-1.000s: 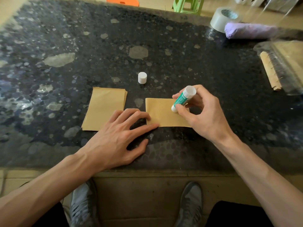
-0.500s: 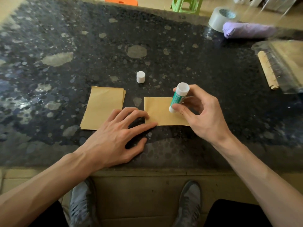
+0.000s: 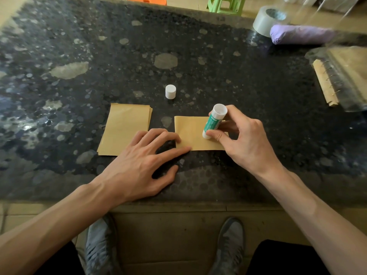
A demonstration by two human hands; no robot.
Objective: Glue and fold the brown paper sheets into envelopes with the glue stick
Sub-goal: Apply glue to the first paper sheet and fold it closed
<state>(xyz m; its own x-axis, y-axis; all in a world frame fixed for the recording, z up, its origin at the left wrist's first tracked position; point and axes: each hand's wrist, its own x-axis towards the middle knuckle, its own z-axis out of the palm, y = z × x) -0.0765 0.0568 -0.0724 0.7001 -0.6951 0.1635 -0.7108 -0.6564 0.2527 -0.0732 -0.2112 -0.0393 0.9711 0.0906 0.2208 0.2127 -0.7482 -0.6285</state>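
A single brown paper sheet [image 3: 191,132] lies flat on the dark speckled table [image 3: 139,62]. My right hand [image 3: 241,139] grips a green and white glue stick [image 3: 214,121], its lower end pressed on the sheet's right part. My left hand [image 3: 143,163] lies spread, with fingertips pressing the sheet's left and lower edge. A stack of brown paper sheets [image 3: 126,129] sits to the left, partly under my left hand's fingers. The glue stick's white cap [image 3: 170,91] stands upright on the table behind the sheets.
At the back right sit a roll of clear tape [image 3: 268,19] and a purple rolled bundle [image 3: 299,36]. A spiral-bound pad under clear plastic [image 3: 337,78] lies at the right edge. Orange and green stools stand beyond the table. My shoes show below the table edge.
The glue stick has slid leftward over the sheet and stands more upright. My left hand has kept its place on the sheet's edge.
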